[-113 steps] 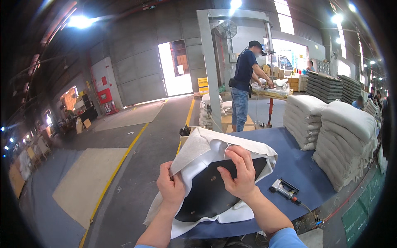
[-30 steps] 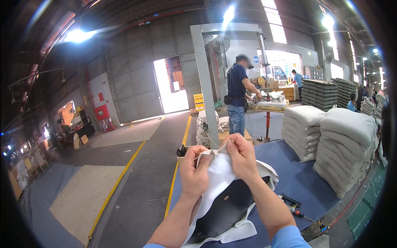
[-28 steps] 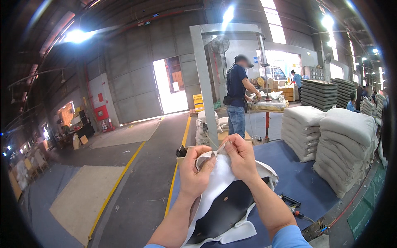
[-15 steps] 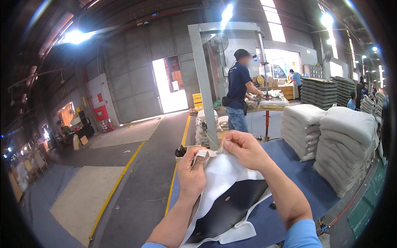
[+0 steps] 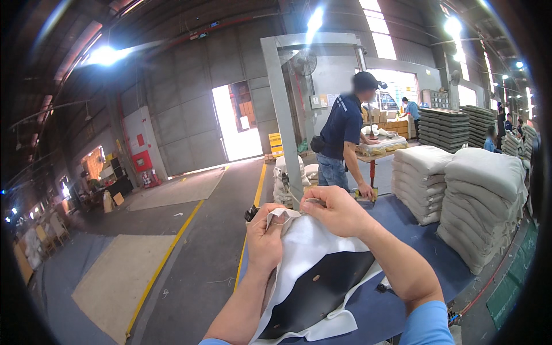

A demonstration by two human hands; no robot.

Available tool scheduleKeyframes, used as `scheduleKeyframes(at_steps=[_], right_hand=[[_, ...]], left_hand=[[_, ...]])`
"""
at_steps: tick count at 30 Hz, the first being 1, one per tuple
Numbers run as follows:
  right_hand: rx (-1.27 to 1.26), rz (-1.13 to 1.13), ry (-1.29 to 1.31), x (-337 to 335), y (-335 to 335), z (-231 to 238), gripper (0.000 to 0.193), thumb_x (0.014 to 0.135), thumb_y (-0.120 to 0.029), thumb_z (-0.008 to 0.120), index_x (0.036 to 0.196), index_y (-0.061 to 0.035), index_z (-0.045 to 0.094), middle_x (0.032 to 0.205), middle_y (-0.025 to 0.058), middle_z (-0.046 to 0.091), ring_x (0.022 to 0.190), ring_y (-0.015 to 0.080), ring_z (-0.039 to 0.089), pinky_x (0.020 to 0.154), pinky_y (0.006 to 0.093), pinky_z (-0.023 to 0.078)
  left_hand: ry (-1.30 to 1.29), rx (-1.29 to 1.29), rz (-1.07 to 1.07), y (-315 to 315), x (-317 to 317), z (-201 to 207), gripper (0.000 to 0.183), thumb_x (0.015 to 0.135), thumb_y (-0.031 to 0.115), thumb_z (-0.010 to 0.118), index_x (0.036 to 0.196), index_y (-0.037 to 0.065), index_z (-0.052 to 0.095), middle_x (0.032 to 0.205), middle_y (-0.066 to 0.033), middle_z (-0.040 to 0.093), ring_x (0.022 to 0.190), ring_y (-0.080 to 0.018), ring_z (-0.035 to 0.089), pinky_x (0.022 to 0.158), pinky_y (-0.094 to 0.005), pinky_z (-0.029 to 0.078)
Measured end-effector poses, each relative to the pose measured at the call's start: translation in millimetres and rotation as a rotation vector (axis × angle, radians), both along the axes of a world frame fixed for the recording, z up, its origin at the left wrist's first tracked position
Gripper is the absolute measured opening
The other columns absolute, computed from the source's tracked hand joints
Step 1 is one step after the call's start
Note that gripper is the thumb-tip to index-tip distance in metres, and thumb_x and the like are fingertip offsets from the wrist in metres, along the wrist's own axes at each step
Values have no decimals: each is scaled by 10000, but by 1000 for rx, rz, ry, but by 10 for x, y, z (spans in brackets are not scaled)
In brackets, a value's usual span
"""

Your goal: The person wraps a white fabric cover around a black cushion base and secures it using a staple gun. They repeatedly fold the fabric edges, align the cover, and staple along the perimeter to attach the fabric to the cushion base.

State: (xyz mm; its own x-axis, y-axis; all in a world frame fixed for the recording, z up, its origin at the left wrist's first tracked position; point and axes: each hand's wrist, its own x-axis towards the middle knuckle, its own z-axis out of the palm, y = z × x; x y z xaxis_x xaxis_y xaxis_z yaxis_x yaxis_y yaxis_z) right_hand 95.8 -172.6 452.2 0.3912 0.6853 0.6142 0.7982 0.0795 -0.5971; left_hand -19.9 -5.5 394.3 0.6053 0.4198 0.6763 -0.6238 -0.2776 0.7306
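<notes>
In the head view, the left hand (image 5: 265, 241) pinches the upper left edge of a white, soft, leather-like sheet with a smooth black panel (image 5: 313, 276) set in its middle, fingers clenched on the folded rim. The right hand (image 5: 339, 210) grips the same top edge just to the right, its fingers closed on the material, so both hands hold the sheet's far edge lifted while its lower part drapes down onto the blue padded surface (image 5: 414, 230). The black panel is curved, matte and has a small round hole. Near the right forearm a small dark tool (image 5: 384, 286) lies on the surface. To the right stand stacks of pale grey, limp folded sheets (image 5: 483, 195), piled high with rounded tops. Farther off, a person in a dark blue shirt and cap (image 5: 345, 138) stands at another bench. To the left runs a grey concrete floor with yellow painted lines (image 5: 184, 230)
</notes>
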Motion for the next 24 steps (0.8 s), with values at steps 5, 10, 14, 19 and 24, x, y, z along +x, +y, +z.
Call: scheduleKeyframes(at_steps=[5, 10, 14, 19, 24], right_hand=[[-102, -14, -77, -118, -133, 149, 214, 978, -183, 680, 1031, 10, 756, 897, 196, 757, 863, 296, 742, 806, 407, 558], [-260, -16, -174, -181, -220, 398, 211, 925, -158, 704, 1047, 0, 772, 832, 158, 749, 720, 214, 689, 712, 365, 538], [-241, -74, -201, -168, -191, 366, 214, 895, -145, 698, 1036, -3, 772, 852, 177, 760, 780, 278, 737, 751, 391, 558], [-180, -136, -185, -139, -103, 236, 199, 893, -121, 684, 1036, -9, 765, 911, 209, 768, 908, 365, 755, 848, 442, 568], [-187, -179, -204, -177, -112, 239, 176, 914, -86, 671, 1046, -16, 765, 951, 207, 774, 940, 393, 744, 879, 452, 561]], left_hand=[[2, 31, -32, -52, -44, 45, 150, 1096, 175, 635, 1080, 33, 681, 1004, 1, 709, 923, -73, 615, 842, -246, 496], [-124, 146, 25, -60, 13, -5, 108, 1089, 142, 633, 1092, 42, 674, 986, 17, 680, 907, -63, 591, 829, -235, 467], [-79, 139, -32, -64, 11, 49, 113, 1064, 155, 667, 1080, 43, 670, 981, 17, 663, 882, -75, 583, 800, -251, 470], [-3, 296, 75, -109, 45, 128, 242, 1013, 247, 765, 1073, 32, 672, 942, 1, 669, 861, -71, 580, 788, -252, 473], [91, 319, 182, -123, 123, 131, 184, 1001, 172, 771, 1054, 19, 682, 909, 14, 663, 818, -57, 578, 737, -238, 472]])
